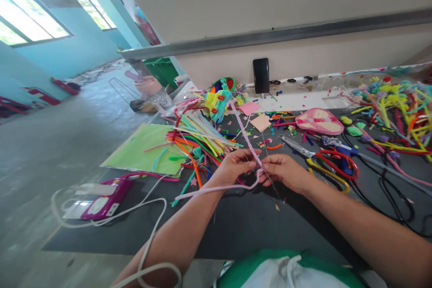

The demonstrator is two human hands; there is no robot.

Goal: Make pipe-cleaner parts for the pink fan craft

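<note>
Both hands meet over the dark tabletop, fingertips close together. A pale lilac pipe cleaner runs up and away from them, and another lilac length bends back over my left wrist. My right hand pinches the lilac pipe cleaner near its bend. My left hand is closed at the same spot, thumb against fingers, on the lilac pipe cleaner too. Thin wire-like strands stick out below and above the fingers. Whether the two lilac lengths are one piece or joined is hidden by the fingertips.
Red-handled scissors and a glue gun lie right of my hands. Loose pipe cleaners sit beyond the left hand, near a green sheet. A purple power strip with a white cable lies left. A phone leans at the back.
</note>
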